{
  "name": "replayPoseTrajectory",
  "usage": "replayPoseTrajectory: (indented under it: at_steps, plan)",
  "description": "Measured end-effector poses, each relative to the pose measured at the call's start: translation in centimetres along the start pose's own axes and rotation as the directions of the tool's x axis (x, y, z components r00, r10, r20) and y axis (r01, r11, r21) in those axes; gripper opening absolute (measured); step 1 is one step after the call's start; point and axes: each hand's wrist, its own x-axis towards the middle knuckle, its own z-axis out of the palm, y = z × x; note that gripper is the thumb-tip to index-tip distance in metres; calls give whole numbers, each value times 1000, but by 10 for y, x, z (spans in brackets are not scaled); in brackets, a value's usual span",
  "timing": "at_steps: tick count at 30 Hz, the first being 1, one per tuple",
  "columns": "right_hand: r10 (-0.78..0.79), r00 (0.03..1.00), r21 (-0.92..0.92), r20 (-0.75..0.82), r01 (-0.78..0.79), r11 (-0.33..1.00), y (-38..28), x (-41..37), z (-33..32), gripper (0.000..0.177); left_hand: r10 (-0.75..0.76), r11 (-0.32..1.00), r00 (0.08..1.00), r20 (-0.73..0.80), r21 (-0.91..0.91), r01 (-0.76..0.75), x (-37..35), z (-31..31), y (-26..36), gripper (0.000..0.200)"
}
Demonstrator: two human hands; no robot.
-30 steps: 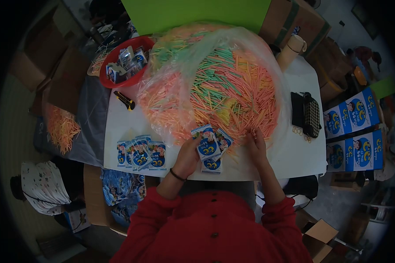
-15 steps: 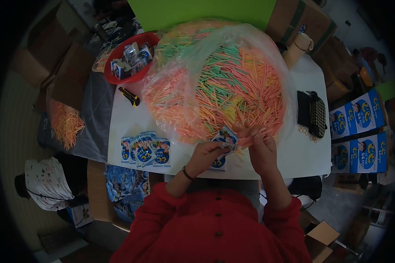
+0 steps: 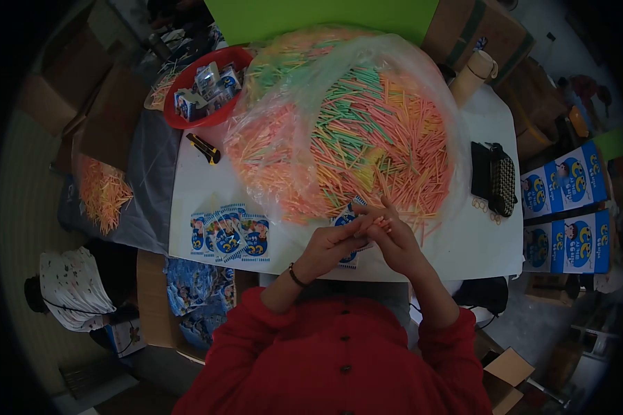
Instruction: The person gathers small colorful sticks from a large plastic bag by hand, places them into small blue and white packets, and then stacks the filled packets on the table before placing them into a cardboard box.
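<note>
My left hand (image 3: 331,247) is closed on a small blue-and-white printed packet (image 3: 345,218), mostly hidden by the fingers. Against it, my right hand (image 3: 399,247) is closed round a bunch of thin pastel sticks (image 3: 382,223), whose ends poke out between the two hands. Below the hands, a second printed packet (image 3: 349,260) lies on the white table. Just beyond them, a large clear plastic bag (image 3: 301,131) lies spread open, heaped with pink, green, yellow and orange sticks (image 3: 367,104).
Several flat packets (image 3: 228,235) lie at the left of the table, near a box cutter (image 3: 204,148). A red bowl (image 3: 175,119) holds filled packets. A tan bottle (image 3: 473,77) and dark pouch (image 3: 503,180) stand right. An open carton (image 3: 154,301) of packets sits below left.
My hands have come together; the right hand has moved left against the left hand. The sticks now point toward me between the hands, and the held packet is more hidden.
</note>
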Motion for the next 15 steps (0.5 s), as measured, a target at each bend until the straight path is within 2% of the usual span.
replayPoseTrajectory:
  at_steps: [2, 5, 7, 9, 10, 12, 13, 15]
  plan:
    - [-20, 1000, -9, 5, 20, 1000, -2, 0, 1, 14, -3, 985, 999, 40, -170, 9, 2, 4, 9, 31]
    - [-40, 999, -51, 32, 41, 998, -3, 3, 0, 16, -32, 986, 995, 96, -162, 47, 3, -3, -2, 32]
    - [-37, 998, -86, 48, 41, 995, -5, 5, -1, 20, 2, 984, 997, 81, -177, 13, 8, -2, 2, 32]
    - [40, 999, 179, 24, -44, 983, -7, 8, -2, 31, 37, 981, 997, 69, -191, -23, 14, -3, 4, 32]
    - [38, 999, 178, 24, -41, 983, -7, 11, -4, 31, 24, 983, 997, 70, -181, -11, 17, -4, 3, 32]
    - [-14, 999, 401, -53, 34, 916, -7, 14, -7, 40, 16, 986, 997, 73, -169, -3, 20, -4, 2, 31]
    - [-17, 998, 399, -54, 37, 916, -5, 14, -8, 40, 23, 989, 998, 63, -146, -13, 21, -4, 2, 33]
    - [31, 966, 405, -256, 79, 911, -1, 13, -10, 41, 29, 992, 998, 51, -123, -23, 19, -4, 3, 34]
